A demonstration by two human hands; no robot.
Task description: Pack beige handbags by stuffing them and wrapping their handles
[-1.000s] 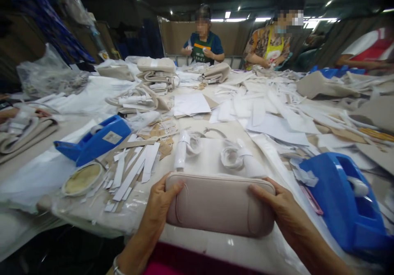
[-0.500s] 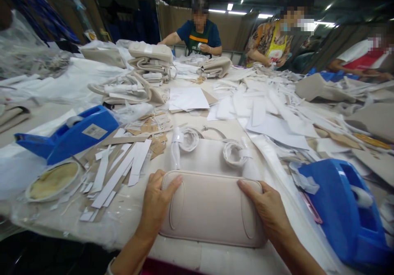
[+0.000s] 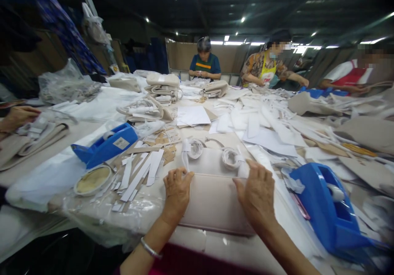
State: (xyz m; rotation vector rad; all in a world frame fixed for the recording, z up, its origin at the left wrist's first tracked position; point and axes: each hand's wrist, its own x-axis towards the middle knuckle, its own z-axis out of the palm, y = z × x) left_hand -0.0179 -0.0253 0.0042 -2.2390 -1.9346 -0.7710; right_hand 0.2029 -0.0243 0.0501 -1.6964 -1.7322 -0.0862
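Note:
A beige leather handbag (image 3: 217, 205) lies at the table's near edge, its smooth panel facing up. Both ends of it are between my hands. My left hand (image 3: 177, 191) is at the left end, thumb on the upper corner and fingers bent over the side. At the right end, my right hand (image 3: 257, 189) has its thumb at the upper edge and its fingers pointing up, away from me. Just beyond the bag are two straps coiled in white wrap, the left coil (image 3: 195, 148) and the right coil (image 3: 230, 159).
Blue tape dispensers stand left (image 3: 106, 144) and right (image 3: 329, 209). Paper strips (image 3: 140, 174) and a round tin (image 3: 93, 179) lie to the left. Stacked beige bags (image 3: 162, 87) and white sheets (image 3: 193, 115) are farther back. Several co-workers stand around; another person's hand (image 3: 20, 117) shows far left.
The view has tilted up. My right fingers, formerly under the bag's edge, now stretch upward beside it. The bag's oval-stitched ends are now covered or turned away. A co-worker's hand has appeared far left.

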